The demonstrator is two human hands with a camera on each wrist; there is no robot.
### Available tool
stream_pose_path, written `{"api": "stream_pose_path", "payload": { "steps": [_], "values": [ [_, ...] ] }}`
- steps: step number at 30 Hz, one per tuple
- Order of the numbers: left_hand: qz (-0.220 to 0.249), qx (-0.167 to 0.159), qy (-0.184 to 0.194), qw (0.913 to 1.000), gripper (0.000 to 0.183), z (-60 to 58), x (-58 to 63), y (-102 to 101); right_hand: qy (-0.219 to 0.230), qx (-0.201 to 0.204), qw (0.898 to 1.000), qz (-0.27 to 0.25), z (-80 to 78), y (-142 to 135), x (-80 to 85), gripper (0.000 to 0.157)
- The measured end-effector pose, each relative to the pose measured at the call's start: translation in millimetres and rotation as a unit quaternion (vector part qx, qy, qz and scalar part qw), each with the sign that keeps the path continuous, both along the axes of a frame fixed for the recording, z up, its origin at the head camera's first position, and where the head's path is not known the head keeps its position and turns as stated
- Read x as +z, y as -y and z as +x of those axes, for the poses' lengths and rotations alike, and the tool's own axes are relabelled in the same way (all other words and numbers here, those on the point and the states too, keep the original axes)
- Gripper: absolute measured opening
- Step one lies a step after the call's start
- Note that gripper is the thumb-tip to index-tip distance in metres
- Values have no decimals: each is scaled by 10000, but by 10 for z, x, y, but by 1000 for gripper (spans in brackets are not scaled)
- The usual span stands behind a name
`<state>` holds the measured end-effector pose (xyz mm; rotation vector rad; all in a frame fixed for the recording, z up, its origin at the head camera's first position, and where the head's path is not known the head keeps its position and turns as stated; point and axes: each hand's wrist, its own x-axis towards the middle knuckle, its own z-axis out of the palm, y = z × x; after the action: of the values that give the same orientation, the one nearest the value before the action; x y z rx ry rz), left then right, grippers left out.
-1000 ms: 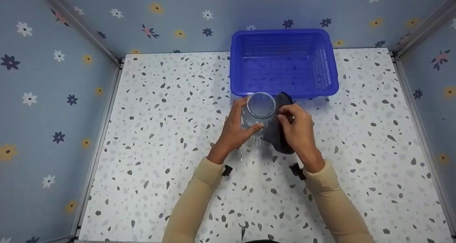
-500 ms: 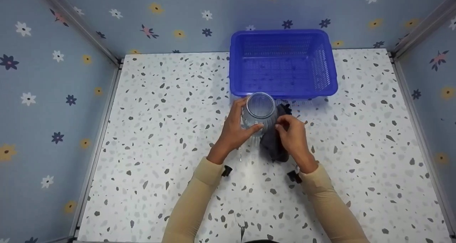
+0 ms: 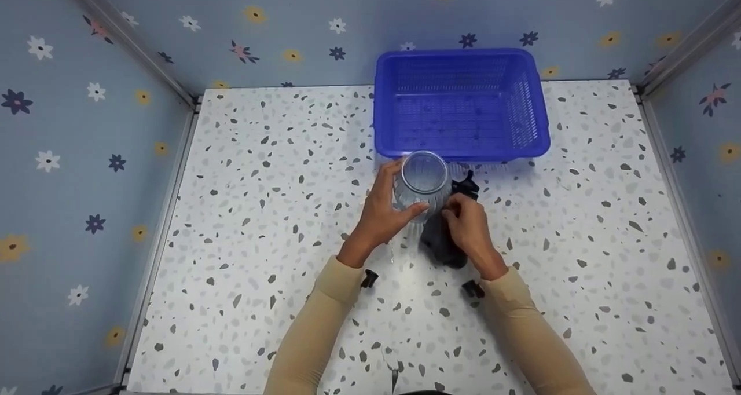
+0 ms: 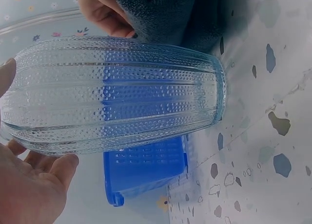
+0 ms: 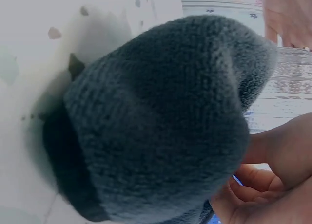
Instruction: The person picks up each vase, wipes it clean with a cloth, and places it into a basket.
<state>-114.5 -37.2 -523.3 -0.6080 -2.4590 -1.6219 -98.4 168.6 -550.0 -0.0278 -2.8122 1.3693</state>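
Note:
A clear glass vase [image 3: 425,201] with a ribbed, dotted surface stands upright on the speckled table, its round mouth facing up. My left hand [image 3: 382,209] grips its left side near the top, thumb across the front and fingers round the back. In the left wrist view the whole height of the vase [image 4: 122,95] shows. My right hand [image 3: 470,226] pinches a dark grey cloth [image 3: 443,245] at the vase's right side. Filling most of the right wrist view, the bunched cloth [image 5: 156,117] hangs in folds down to the tabletop and hides some fingertips.
Just behind the vase is a blue plastic basket [image 3: 457,123] with slotted walls and nothing in it. Flower-patterned panels [image 3: 278,30] enclose the speckled white table [image 3: 260,209] at the back and both sides.
My right hand has slid the cloth down along the vase's right side, toward me. The cloth is more bunched now. My left hand and the vase stay in place.

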Motion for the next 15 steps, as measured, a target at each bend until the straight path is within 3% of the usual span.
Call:
{"api": "stream_pose_path", "payload": {
  "steps": [15],
  "values": [
    [50, -86, -6, 10000, 84, 0, 1, 11, -1019, -86, 9929, -607, 102, -13, 728, 6]
  ]
}}
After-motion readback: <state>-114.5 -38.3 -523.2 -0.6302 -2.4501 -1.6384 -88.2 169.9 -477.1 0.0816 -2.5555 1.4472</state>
